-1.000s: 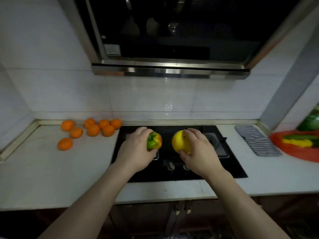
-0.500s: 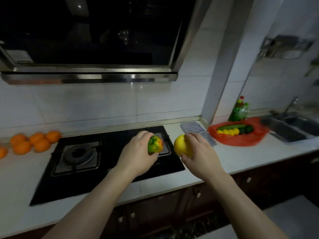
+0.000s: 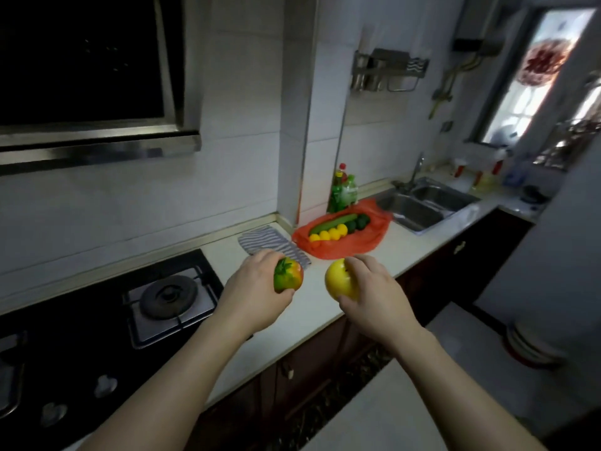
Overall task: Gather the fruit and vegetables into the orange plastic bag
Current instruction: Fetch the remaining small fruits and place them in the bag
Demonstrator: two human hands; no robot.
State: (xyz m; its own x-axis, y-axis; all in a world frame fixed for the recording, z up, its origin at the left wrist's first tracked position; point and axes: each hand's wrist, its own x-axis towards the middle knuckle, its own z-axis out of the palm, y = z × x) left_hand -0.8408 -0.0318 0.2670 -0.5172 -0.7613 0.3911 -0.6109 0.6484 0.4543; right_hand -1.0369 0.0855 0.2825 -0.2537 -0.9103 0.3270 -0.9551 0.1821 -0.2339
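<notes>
Head view, centre of the frame: the left hand (image 3: 257,289) is closed around a round green-and-red tomato-like fruit (image 3: 288,279), and the right hand (image 3: 370,296) is closed around a smooth yellow round fruit (image 3: 340,283). Both are held in the air above the white stone countertop (image 3: 325,307), near each other but apart.

The orange plastic bag (image 3: 344,244) lies flattened and open on the counter just above centre, beyond the hands and not yet reached. On it sit a long green cucumber (image 3: 331,223), a row of small yellow fruits (image 3: 328,234) and some dark green round vegetables (image 3: 357,222). A grey striped cloth (image 3: 270,242) lies just left of the bag, touching or nearly touching its edge. Toward the upper right of the bag is the steel sink (image 3: 422,203).

What could go wrong, as I judge it: the bag lies slack with no raised wall, so round fruit set on it may roll off toward the sink or the counter's front edge. With both hands full, neither is free to lift the bag's mouth. Releasing both fruits together may knock the yellow row loose.

Green bottles (image 3: 343,192) stand behind the bag; their labels are too blurred to read. No other writing is legible.
</notes>
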